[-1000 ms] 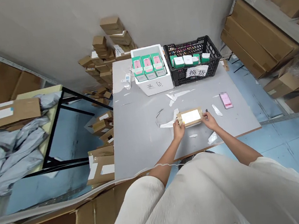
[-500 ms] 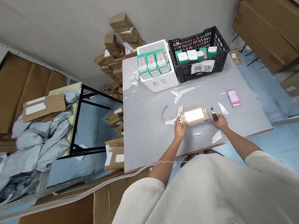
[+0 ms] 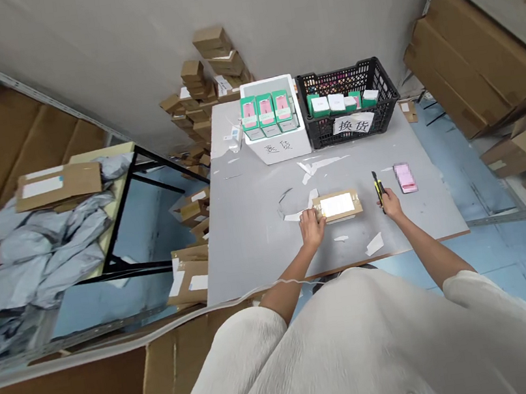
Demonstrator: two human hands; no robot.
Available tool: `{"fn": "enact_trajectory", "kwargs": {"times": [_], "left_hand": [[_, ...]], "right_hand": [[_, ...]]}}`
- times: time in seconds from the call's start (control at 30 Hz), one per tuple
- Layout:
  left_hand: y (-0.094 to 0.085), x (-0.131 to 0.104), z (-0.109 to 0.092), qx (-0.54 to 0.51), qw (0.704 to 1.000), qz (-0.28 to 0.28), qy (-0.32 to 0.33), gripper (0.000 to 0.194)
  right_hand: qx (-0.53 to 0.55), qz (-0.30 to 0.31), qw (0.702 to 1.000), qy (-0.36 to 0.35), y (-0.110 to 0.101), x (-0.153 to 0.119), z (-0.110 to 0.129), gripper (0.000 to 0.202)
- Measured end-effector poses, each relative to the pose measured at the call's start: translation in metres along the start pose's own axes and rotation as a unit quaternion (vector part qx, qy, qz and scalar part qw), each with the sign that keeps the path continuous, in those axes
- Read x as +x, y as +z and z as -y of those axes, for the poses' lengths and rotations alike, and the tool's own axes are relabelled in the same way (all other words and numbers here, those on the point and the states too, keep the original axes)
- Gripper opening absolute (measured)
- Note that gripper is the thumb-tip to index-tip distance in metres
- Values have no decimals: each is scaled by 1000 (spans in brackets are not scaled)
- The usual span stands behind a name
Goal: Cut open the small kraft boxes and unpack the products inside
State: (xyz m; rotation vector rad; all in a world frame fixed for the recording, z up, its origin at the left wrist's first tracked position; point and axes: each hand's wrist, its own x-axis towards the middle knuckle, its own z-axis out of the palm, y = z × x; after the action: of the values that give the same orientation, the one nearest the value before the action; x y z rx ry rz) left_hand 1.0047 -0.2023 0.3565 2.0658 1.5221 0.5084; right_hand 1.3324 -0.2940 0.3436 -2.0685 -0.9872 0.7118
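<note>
A small brown cardboard box [image 3: 357,203] with a white label lies on the grey table, in front of me. My left hand [image 3: 312,229] grips its left end, fingers bent over the corner. To the right of the box and apart from it, my right hand [image 3: 391,205] is closed round a black-and-yellow utility knife [image 3: 379,186], whose tip points away from me. Just beyond that hand lies a pink phone-sized item [image 3: 405,178]. Torn white paper scraps [image 3: 375,244] are scattered about the box.
At the table's far side stand a white foam box [image 3: 285,149] with green-and-pink cartons and a black plastic crate [image 3: 350,126] holding more. Stacked cardboard boxes [image 3: 210,43] stand behind. Grey parcels [image 3: 47,242] cover a side table at left. A pale cable [image 3: 164,330] crosses in front.
My right hand has lifted and shifted with the utility knife, farther from the box's right end. My left hand stays on the box. The whole view has shifted slightly.
</note>
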Motion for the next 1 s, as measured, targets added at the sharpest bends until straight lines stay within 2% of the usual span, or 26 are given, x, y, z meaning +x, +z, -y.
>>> {"fn": "enact_trajectory", "kwargs": {"times": [0.07, 0.13, 0.2, 0.33, 0.43, 0.57, 1.0], "left_hand": [[-3, -5, -6, 14, 998, 20, 55, 26], [-5, -11, -10, 23, 992, 48, 115, 35], [-6, -18, -11, 28, 986, 68, 153, 46], [-8, -27, -9, 22, 981, 89, 170, 61], [-10, -29, -6, 7, 979, 98, 177, 63], [-10, -27, -5, 5, 978, 106, 178, 67], [-5, -27, 1, -8, 976, 94, 195, 69]], "right_hand": [[24, 21, 999, -4, -10, 5, 20, 49], [14, 59, 998, -32, -15, 8, 40, 50], [-25, 112, 989, -92, -15, 9, 60, 48], [-145, 210, 939, -231, 0, 4, 94, 39], [-227, 249, 901, -272, 16, 0, 113, 37], [-290, 266, 871, -293, 30, -2, 132, 34], [-325, 266, 859, -294, 34, -3, 151, 24]]}}
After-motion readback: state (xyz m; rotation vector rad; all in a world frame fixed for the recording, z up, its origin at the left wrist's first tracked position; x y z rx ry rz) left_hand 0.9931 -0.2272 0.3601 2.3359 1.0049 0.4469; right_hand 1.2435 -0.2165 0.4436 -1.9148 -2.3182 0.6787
